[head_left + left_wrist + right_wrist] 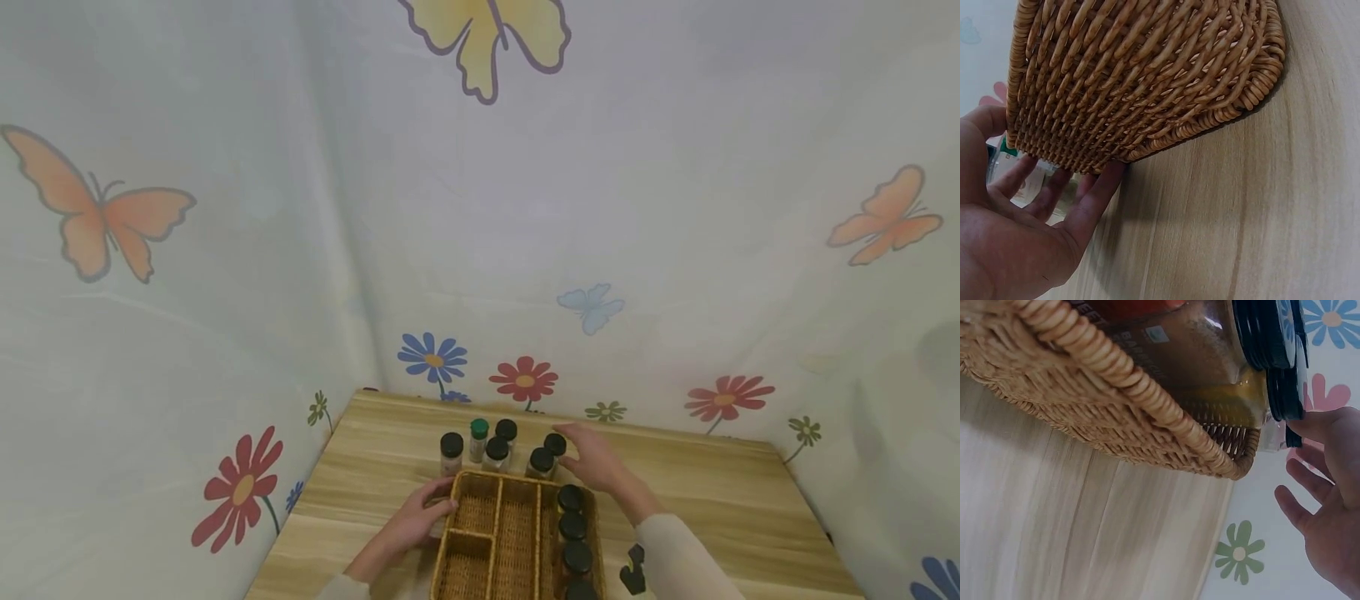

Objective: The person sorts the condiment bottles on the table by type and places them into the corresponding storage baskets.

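Observation:
My left hand (422, 512) grips the far left corner of a wicker basket (1141, 75), thumb at the rim and fingers against the woven wall. The basket has divided compartments; several black-lidded spice jars (573, 525) stand in a row in its right one. Beyond the far rim, my right hand (596, 458) reaches around a black-lidded jar (555, 444), thumb on the near side and index finger on the far side. In the right wrist view its fingers are spread beside the lids. Another black-lidded jar (541, 461) stands just left of that one.
Behind the basket's left half stand a green-capped jar (478, 437) and black-lidded jars (452, 450). A small black object (633, 571) lies on the wooden table (720, 500) right of the basket. White curtains (585, 183) printed with flowers and butterflies enclose the table.

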Available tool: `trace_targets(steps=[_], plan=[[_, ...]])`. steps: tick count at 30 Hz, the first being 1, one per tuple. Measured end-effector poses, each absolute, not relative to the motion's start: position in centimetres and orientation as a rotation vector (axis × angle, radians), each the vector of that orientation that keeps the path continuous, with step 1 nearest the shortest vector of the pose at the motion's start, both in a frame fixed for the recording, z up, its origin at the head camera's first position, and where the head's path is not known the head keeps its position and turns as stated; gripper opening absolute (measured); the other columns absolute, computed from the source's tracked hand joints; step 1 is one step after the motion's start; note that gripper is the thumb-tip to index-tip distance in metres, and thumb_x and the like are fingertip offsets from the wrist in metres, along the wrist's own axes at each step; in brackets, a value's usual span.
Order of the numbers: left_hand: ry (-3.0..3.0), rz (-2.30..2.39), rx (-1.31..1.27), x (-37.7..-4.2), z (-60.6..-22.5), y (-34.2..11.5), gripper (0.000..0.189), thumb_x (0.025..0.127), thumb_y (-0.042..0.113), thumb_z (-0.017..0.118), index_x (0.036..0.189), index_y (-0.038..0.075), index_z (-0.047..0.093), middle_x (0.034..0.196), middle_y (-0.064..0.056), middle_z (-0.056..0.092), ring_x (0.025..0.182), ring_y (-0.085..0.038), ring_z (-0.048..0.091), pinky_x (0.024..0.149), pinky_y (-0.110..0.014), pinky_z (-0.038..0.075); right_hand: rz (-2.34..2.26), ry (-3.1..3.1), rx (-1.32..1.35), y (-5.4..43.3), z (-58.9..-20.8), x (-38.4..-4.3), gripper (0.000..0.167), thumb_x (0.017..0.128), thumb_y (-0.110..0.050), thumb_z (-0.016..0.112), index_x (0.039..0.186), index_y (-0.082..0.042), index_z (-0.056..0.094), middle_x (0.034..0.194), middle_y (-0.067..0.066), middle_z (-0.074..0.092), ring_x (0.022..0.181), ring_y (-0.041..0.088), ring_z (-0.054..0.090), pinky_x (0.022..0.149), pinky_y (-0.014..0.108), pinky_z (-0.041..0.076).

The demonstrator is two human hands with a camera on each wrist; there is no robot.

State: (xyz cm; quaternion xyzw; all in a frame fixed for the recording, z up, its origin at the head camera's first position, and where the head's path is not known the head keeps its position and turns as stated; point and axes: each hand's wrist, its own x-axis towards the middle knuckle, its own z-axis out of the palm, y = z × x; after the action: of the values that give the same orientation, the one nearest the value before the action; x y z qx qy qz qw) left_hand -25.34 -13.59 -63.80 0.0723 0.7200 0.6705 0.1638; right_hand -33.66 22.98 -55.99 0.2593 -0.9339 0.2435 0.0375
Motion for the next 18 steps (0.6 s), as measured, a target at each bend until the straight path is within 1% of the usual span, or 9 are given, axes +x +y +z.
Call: trace_targets(steps=[2,6,9,14,18], plan=[[2.058,1.913,0.209,-25.3,-63.9,-13.6,0.062,0.108,0.025,0.061,0.16,0.0,0.039,0.159,-0.03,0.041,0.136,-0.049,0.051,0.084,-0.058,0.063,0.681,-2.878,0.855,22.8,-56.0,-33.8,0.054,0.098,-0.006,0.075,0.148,0.002,0.057,0.147,0.025,0.059,0.135,0.047,0.055,0.111,0.063,0.045],[2.07,1.908,0.213,-25.4,-64.2,-13.6,0.062,0.108,0.026,0.062,0.16,0.001,0.04,0.159,-0.029,0.042,0.136,-0.05,0.05,0.083,-0.059,0.063,0.609,-2.864,0.921,22.5,-55.9,-33.8,0.054,0.096,-0.003,0.075,0.148,0.0,0.058,0.145,0.025,0.061,0.13,0.047,0.058,0.108,0.063,0.048],[2.057,1.911,0.204,-25.5,-64.3,-13.6,0.061,0.108,0.026,0.062,0.16,0.003,0.04,0.159,-0.029,0.041,0.137,-0.051,0.05,0.083,-0.059,0.063,0.62,-2.848,0.903,22.4,-56.1,-33.8,0.052,0.094,-0.001,0.077,0.144,0.001,0.061,0.139,0.024,0.064,0.125,0.045,0.062,0.105,0.061,0.051],[2.032,1.922,0.194,-25.4,-64.3,-13.7,0.06,0.108,0.025,0.062,0.16,0.004,0.041,0.159,-0.029,0.041,0.137,-0.051,0.049,0.081,-0.058,0.064,0.674,-2.809,0.837,22.4,-56.7,-33.8,0.047,0.088,0.003,0.082,0.132,0.001,0.065,0.125,0.022,0.068,0.113,0.041,0.068,0.097,0.057,0.056],[2.027,1.924,0.195,-25.4,-64.1,-13.8,0.06,0.108,0.025,0.062,0.16,0.004,0.041,0.159,-0.028,0.041,0.138,-0.052,0.048,0.082,-0.06,0.063,0.711,-2.796,0.816,22.6,-57.0,-34.0,0.047,0.086,0.001,0.085,0.129,0.001,0.066,0.124,0.022,0.069,0.112,0.041,0.068,0.095,0.057,0.056]])
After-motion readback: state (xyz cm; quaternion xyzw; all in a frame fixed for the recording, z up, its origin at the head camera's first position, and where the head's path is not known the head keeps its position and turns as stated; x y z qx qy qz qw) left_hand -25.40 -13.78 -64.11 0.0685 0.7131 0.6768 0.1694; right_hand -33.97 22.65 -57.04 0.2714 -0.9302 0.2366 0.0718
